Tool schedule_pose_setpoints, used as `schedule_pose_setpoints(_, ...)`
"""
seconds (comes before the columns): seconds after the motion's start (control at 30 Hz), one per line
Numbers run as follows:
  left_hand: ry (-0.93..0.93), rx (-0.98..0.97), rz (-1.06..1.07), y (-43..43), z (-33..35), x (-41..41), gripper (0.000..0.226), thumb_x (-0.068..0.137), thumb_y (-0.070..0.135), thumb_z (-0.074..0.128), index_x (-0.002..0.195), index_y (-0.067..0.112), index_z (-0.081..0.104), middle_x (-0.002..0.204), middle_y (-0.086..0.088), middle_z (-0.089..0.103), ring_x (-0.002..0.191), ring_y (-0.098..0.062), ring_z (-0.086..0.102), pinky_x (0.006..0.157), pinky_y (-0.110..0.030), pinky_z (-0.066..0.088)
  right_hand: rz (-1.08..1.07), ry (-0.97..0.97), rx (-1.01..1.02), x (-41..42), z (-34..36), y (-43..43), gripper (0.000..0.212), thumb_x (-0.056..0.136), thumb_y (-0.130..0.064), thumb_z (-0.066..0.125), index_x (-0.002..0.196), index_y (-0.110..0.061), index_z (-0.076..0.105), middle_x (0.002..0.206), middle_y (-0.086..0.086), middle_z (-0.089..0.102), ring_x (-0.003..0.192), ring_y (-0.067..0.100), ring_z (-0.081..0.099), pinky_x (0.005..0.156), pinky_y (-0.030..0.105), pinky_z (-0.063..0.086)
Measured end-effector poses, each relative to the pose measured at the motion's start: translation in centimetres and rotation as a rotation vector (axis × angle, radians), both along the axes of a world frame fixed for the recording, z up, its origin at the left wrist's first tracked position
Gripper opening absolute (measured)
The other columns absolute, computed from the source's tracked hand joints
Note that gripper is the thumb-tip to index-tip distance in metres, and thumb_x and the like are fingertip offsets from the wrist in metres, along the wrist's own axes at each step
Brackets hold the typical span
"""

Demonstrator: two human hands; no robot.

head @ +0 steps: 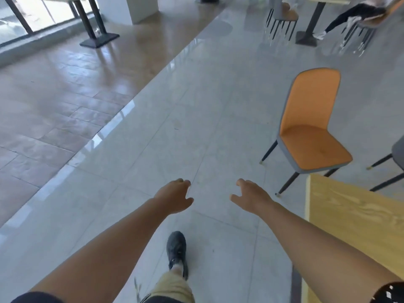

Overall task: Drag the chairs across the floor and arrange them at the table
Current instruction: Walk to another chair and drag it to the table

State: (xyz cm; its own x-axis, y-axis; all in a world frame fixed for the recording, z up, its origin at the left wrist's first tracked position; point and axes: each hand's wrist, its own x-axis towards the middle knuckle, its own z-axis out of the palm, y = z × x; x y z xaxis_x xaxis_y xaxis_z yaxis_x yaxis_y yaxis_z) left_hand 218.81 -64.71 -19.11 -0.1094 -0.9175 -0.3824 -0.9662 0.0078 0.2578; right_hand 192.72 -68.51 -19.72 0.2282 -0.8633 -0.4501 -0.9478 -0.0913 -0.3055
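With both hands, left (175, 196) and right (251, 196), loosely spread and empty, the orange chair (310, 125) may scrape or tip if dragged carelessly toward the surface (354, 226).

The chair (310, 132) had an orange seat and back, a grey shell round its rim, and black legs with gold tips. The table (354, 226) at the floor's near right corner was pale yellow with wavy wood grain. The floor (207, 106) was pale grey tile with thin dark joints, and reddish-brown tiles (54, 95) ran along its left edge. The shoe (176, 248) was dark grey and the trouser leg (172, 287) khaki. The right sleeve (389, 294) was black with white flecks. The stacked chairs (284, 14) at the far edge were grey and orange.
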Motion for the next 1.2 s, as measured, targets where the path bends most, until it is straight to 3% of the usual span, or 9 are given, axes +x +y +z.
schedule_pose_setpoints(0.23, -0.009, -0.001, -0.196, -21.9, -0.3, 2.8, 0.049, 0.092, 0.044, 0.056, 0.130, 0.013, 0.051, 0.126, -0.004, 0.058, 0.116, -0.026, 0.057, 0.093, -0.042, 0.051, -0.147, 0.086, 0.011, 2.5, 0.8, -17.7, 0.068, 0.093, -0.055, 0.051, 0.143, -0.011, 0.037, 0.141, 0.013, 0.045, 0.121, 0.030, 0.052, 0.096, 0.044, 0.048)
schedule_pose_setpoints(0.47, 0.015, -0.008, -0.429, -42.5, 1.7, -0.2, 0.053, 0.091, 0.044, 0.057, 0.133, 0.013, 0.050, 0.130, -0.006, 0.056, 0.119, -0.028, 0.056, 0.091, -0.040, 0.050, -0.358, 0.076, -0.006, 1.9, 2.7, -32.1, 0.063, 0.094, -0.051, 0.053, 0.140, -0.011, 0.040, 0.140, 0.013, 0.047, 0.125, 0.031, 0.050, 0.099, 0.046, 0.047)
schedule_pose_setpoints(0.6, 0.001, -0.008, -0.537, -53.0, 1.5, -3.2, 0.055, 0.093, 0.043, 0.056, 0.137, 0.014, 0.047, 0.135, -0.006, 0.054, 0.122, -0.029, 0.054, 0.094, -0.041, 0.050, -0.469, 0.032, -0.022, -0.5, 1.9, -40.8, 0.052, 0.092, -0.049, 0.056, 0.128, -0.011, 0.048, 0.127, 0.011, 0.054, 0.112, 0.030, 0.057, 0.092, 0.045, 0.051)
schedule_pose_setpoints(0.87, -0.065, 0.041, -0.631, -74.9, -0.8, -9.8, 0.054, 0.094, 0.042, 0.054, 0.140, 0.014, 0.045, 0.134, -0.006, 0.053, 0.123, -0.027, 0.053, 0.094, -0.039, 0.048, -0.619, -0.059, 0.025, -6.2, -0.9, -60.8, 0.062, 0.093, -0.047, 0.052, 0.140, -0.009, 0.040, 0.127, 0.012, 0.054, 0.098, 0.029, 0.065, 0.084, 0.041, 0.055)
schedule_pose_setpoints(0.93, -0.052, 0.049, -0.673, -79.7, -0.4, -12.1, 0.054, 0.094, 0.041, 0.054, 0.141, 0.015, 0.044, 0.135, -0.005, 0.053, 0.124, -0.026, 0.053, 0.096, -0.039, 0.048, -0.678, -0.105, 0.032, -7.6, -1.2, -65.1, 0.064, 0.093, -0.046, 0.053, 0.143, -0.009, 0.038, 0.129, 0.013, 0.054, 0.104, 0.030, 0.063, 0.082, 0.042, 0.056)
schedule_pose_setpoints(1.07, -0.027, 0.033, -0.776, -88.8, 1.0, -17.2, 0.055, 0.095, 0.041, 0.054, 0.142, 0.015, 0.043, 0.138, -0.006, 0.053, 0.125, -0.027, 0.053, 0.098, -0.040, 0.048, -0.744, -0.072, -0.003, -11.5, -0.6, -72.6, 0.066, 0.093, -0.049, 0.054, 0.145, -0.011, 0.038, 0.142, 0.011, 0.049, 0.127, 0.030, 0.051, 0.098, 0.044, 0.049)
schedule_pose_setpoints(1.2, -0.049, 0.032, -0.923, -97.7, 1.1, -22.9, 0.054, 0.098, 0.041, 0.051, 0.145, 0.017, 0.041, 0.141, -0.006, 0.051, 0.128, -0.028, 0.051, 0.101, -0.039, 0.047, -0.865, -0.054, -0.036, -16.1, -0.3, -78.7, 0.065, 0.093, -0.052, 0.053, 0.144, -0.014, 0.038, 0.141, 0.008, 0.050, 0.124, 0.027, 0.052, 0.094, 0.040, 0.049)
